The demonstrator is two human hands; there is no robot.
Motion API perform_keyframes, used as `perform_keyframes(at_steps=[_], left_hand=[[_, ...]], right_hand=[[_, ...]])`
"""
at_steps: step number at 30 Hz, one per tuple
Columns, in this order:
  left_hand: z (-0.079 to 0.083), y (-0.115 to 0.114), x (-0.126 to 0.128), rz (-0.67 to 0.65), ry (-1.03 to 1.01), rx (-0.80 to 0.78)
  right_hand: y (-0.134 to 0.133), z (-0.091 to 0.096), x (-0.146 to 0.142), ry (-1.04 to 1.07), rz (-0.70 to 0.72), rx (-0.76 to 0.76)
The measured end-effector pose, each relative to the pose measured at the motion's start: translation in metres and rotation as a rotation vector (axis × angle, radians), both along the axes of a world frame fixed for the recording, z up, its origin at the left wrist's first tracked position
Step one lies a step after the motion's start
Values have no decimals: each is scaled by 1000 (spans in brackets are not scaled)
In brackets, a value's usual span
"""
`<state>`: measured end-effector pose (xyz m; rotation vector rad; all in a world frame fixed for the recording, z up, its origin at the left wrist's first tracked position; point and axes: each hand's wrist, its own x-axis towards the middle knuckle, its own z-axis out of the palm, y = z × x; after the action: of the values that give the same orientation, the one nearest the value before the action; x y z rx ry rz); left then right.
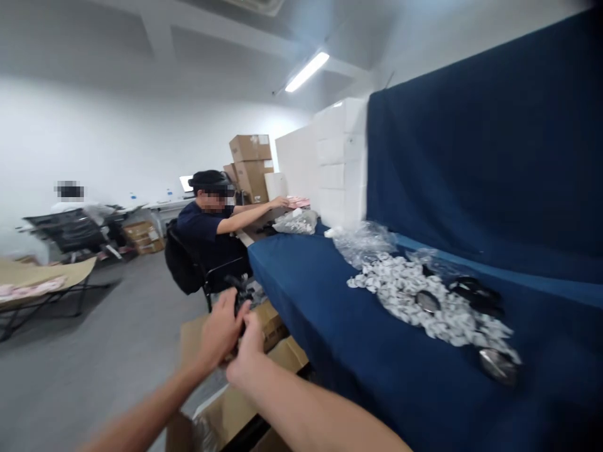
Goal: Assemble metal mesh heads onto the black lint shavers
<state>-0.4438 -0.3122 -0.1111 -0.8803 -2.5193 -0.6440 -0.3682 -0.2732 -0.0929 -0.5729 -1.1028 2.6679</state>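
Both my hands are raised together to the left of the blue table (358, 326), above open cardboard boxes (264, 351). My left hand (219, 329) and my right hand (247, 351) are closed around a small black object (242, 295) that sticks up between them. Motion blur hides what it is. On the blue cloth to the right lies a heap of small white pieces (424, 301) with a few dark round parts (475, 292) among them.
Another person (207, 232) sits at the table's far end, reaching to a plastic bag (296, 221). White foam boxes (336, 157) and brown cartons (249, 163) stack behind. A blue cloth backdrop (485, 144) rises at right. A folding table (42, 282) stands at left.
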Motion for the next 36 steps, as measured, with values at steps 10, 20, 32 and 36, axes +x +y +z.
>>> perform_keyframes(at_steps=[10, 20, 32, 36], left_hand=[[234, 211, 120, -492, 534, 165], [232, 410, 284, -990, 401, 462], [21, 479, 223, -825, -90, -121], [33, 492, 215, -829, -121, -276]], right_hand=[[179, 188, 127, 411, -430, -176], [349, 178, 293, 446, -867, 120], [420, -13, 295, -246, -704, 251], [429, -9, 296, -373, -633, 451]])
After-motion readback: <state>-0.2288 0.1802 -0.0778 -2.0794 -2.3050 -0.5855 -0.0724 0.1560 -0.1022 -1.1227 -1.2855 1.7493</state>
